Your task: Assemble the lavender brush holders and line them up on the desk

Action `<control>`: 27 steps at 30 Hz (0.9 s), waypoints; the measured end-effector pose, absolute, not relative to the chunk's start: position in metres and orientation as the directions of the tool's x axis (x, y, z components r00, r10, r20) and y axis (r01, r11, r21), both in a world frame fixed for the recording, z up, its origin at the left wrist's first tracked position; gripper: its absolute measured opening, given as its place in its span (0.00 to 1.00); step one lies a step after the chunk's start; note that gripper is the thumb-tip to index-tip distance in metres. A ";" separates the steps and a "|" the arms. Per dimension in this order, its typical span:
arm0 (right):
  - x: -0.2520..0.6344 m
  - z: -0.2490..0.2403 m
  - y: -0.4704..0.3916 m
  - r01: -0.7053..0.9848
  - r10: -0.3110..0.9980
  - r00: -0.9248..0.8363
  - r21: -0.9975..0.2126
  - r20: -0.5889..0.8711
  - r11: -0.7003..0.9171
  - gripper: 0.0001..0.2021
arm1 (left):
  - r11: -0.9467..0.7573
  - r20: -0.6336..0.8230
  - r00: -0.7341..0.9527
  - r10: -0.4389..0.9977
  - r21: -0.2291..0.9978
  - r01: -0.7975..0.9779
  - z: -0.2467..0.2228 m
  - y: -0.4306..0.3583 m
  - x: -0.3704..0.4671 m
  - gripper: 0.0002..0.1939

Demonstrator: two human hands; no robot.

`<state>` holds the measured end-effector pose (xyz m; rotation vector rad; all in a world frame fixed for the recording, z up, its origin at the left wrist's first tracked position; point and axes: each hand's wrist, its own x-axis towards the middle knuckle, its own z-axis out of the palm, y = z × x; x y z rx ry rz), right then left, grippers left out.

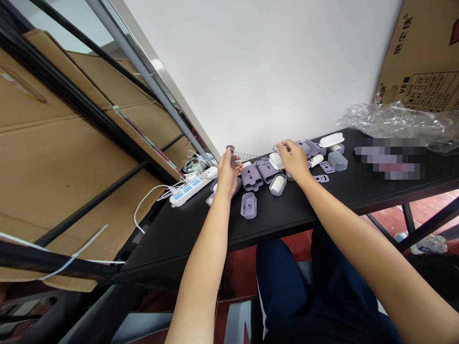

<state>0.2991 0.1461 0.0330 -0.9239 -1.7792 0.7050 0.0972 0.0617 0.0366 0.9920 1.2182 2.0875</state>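
Observation:
My left hand (228, 172) is closed on a small purple plastic part (230, 149), held up above the table. A thin metal coil spring (248, 156) stretches from near that part toward my right hand (294, 161). The right fingertips are pinched on spring coils (278, 160), which hang loosely below them. Below and between my hands lie purple plastic housings (252, 177), a clear cup with a white cylinder (278, 184) and an open purple cup (248, 206). Whether the coils at both hands form one spring I cannot tell.
A white power strip (190, 191) with tangled cables lies at the table's left end. Right of my hands are a clear cup (338, 161), a white cap (332, 139) and flat purple plates (326, 167). Clear plastic wrap (398, 122) and a cardboard box (423, 62) stand far right.

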 end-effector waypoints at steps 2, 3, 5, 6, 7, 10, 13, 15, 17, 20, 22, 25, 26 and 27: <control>0.303 0.033 0.148 0.374 0.853 -0.227 -0.767 0.469 0.521 0.16 | -0.473 0.289 -0.609 0.739 0.866 -0.164 0.037 0.062 0.095 0.21; 0.304 0.033 0.147 0.410 0.848 -0.233 -0.743 0.476 0.529 0.15 | -0.477 0.277 -0.610 0.743 0.858 -0.192 0.038 0.062 0.094 0.20; 0.303 0.033 0.142 0.451 0.804 -0.272 -0.668 0.528 0.592 0.15 | -0.481 0.265 -0.610 0.746 0.849 -0.219 0.037 0.063 0.092 0.18; 0.302 0.033 0.138 0.458 0.762 -0.308 -0.613 0.570 0.644 0.14 | -0.483 0.261 -0.615 0.744 0.846 -0.225 0.037 0.063 0.090 0.17; 0.300 0.032 0.132 0.455 0.705 -0.359 -0.545 0.611 0.704 0.14 | -0.484 0.256 -0.622 0.740 0.845 -0.228 0.037 0.064 0.089 0.16; 0.292 0.028 0.110 0.392 0.492 -0.571 -0.309 0.657 0.867 0.15 | -0.497 0.233 -0.651 0.723 0.829 -0.255 0.037 0.064 0.083 0.14; 0.284 0.022 0.088 0.296 0.307 -0.715 -0.126 0.628 0.947 0.23 | -0.546 0.231 -0.671 0.705 0.780 -0.306 0.037 0.064 0.077 0.14; 0.281 0.017 0.079 0.215 0.200 -0.773 -0.048 0.602 0.975 0.30 | -0.578 0.248 -0.683 0.687 0.756 -0.307 0.037 0.063 0.073 0.15; 0.278 0.011 0.076 0.136 0.114 -0.816 -0.002 0.566 0.991 0.38 | -0.589 0.266 -0.690 0.673 0.757 -0.283 0.038 0.062 0.071 0.16; 0.276 0.001 0.076 0.067 0.036 -0.848 0.039 0.529 0.997 0.44 | -0.592 0.275 -0.687 0.673 0.757 -0.277 0.040 0.059 0.073 0.16; 0.274 -0.004 0.076 0.044 0.011 -0.859 0.053 0.512 0.998 0.43 | -0.592 0.266 -0.684 0.680 0.749 -0.298 0.043 0.057 0.076 0.15; 0.273 -0.004 0.078 0.038 0.053 -0.846 -0.039 0.531 0.998 0.41 | -0.577 0.219 -0.693 0.687 0.744 -0.337 0.048 0.054 0.083 0.12; 0.273 -0.002 0.080 0.038 0.093 -0.826 -0.110 0.555 0.993 0.40 | -0.575 0.210 -0.694 0.689 0.741 -0.347 0.050 0.053 0.085 0.12; 0.273 0.001 0.083 0.038 0.146 -0.795 -0.191 0.589 0.981 0.39 | -0.576 0.207 -0.692 0.691 0.736 -0.355 0.051 0.052 0.086 0.12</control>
